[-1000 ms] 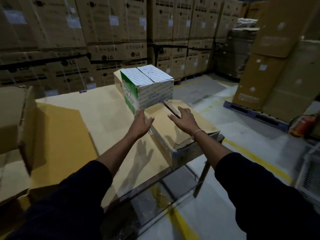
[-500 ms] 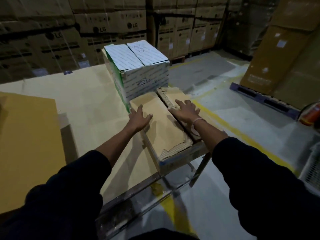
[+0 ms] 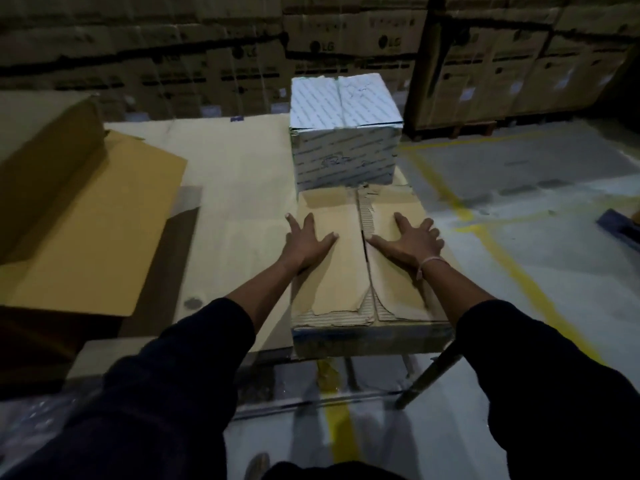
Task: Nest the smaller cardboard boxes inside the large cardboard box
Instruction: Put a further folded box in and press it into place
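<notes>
A dim warehouse, stacked cartons (image 3: 346,46) at the far wall. On the cardboard-covered desk (image 3: 235,188), the left hand (image 3: 306,242) and right hand (image 3: 408,242) press flat, fingers spread, on the closed brown box (image 3: 346,282), probably steadying its flaps. The white box (image 3: 346,133) touches its far end. The large box (image 3: 79,209) lies open at left, its contents unclear.

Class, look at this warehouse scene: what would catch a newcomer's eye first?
Two hands, left hand and right hand, lie flat on a worn brown box at the table's near edge. Just behind it stands a white printed box, and a big open carton lies at the left.
</notes>
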The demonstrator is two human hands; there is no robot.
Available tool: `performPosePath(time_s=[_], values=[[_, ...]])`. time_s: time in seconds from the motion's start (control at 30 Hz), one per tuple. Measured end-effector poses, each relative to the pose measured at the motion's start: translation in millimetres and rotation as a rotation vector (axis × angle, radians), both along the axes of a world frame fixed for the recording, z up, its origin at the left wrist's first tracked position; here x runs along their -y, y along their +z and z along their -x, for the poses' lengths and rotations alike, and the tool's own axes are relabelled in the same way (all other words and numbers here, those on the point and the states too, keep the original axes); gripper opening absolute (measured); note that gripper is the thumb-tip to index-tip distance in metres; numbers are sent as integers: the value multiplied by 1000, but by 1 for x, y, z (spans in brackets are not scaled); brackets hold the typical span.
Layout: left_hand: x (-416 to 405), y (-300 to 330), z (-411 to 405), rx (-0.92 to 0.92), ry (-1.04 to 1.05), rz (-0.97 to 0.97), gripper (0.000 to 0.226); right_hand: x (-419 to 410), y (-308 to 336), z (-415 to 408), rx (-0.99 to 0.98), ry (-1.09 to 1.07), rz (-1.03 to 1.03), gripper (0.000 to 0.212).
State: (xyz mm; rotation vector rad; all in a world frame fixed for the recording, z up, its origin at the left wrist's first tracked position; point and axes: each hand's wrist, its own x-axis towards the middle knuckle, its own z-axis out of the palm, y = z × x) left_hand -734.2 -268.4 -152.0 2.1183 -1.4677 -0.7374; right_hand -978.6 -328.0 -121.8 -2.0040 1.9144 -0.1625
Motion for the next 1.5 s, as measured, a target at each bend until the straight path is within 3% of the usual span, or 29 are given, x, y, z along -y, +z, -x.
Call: performPosePath(time_s=[0.37,0.6,0.83,1.07,1.23,1.5], values=[[-48,8,8,30,221,-20,114,-13,1,-2,56,142,28,125],[-101,20,-1,145,312,-47,124,-45,22,-40,26,156,-135,138],[-155,41,-27,197,463,-14,123,-80,50,-82,18,277,-6,124],[-170,142,-73,345,512,151,119,-85,146,-128,147,328,144,124],[-168,235,-105,504,496,279,100,-91,216,-151,307,291,230,124],[-187,361,-160,628,481,432,110,-124,324,-200,467,247,413,126]])
